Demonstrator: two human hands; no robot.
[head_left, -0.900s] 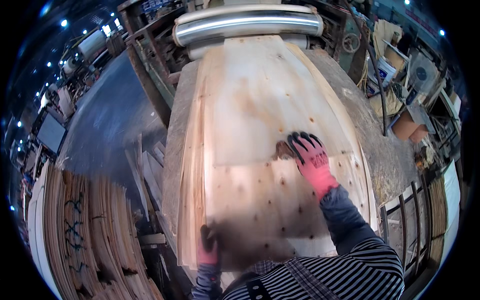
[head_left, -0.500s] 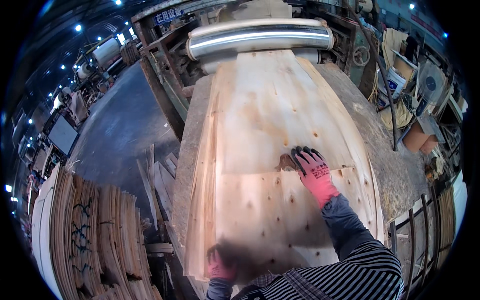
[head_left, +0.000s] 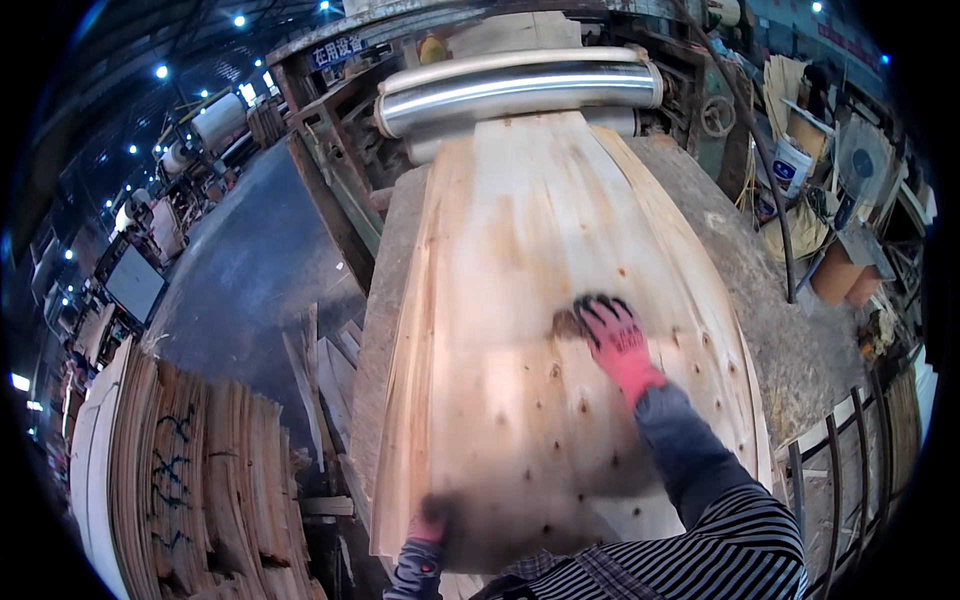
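Note:
Several thin wood veneer sheets [head_left: 540, 240], pale with brown knots, lie stacked lengthwise before me and reach up to a metal roller. My right hand [head_left: 618, 342], in a pink glove with black fingertips, rests flat on the top of the stack with its fingers spread. Just left of those fingers is a dark brown hole or patch [head_left: 568, 324], beside the seam where a nearer veneer sheet [head_left: 530, 450] begins. My left hand [head_left: 430, 522], also gloved in pink and black, is at the near left edge of the sheets; its fingers are smeared and dark.
A shiny roller [head_left: 520, 92] spans the far end of the worn table [head_left: 720, 225]. Upright veneer bundles [head_left: 200, 470] stand at the lower left, with loose wood strips beside them. To the right are a dark pole [head_left: 775, 190], a white bucket [head_left: 790, 165] and a metal rack [head_left: 835, 490].
My right hand has shifted slightly left over the veneer, still spread. My left hand stays by the near left edge, a little lower. The whole view has tilted slightly.

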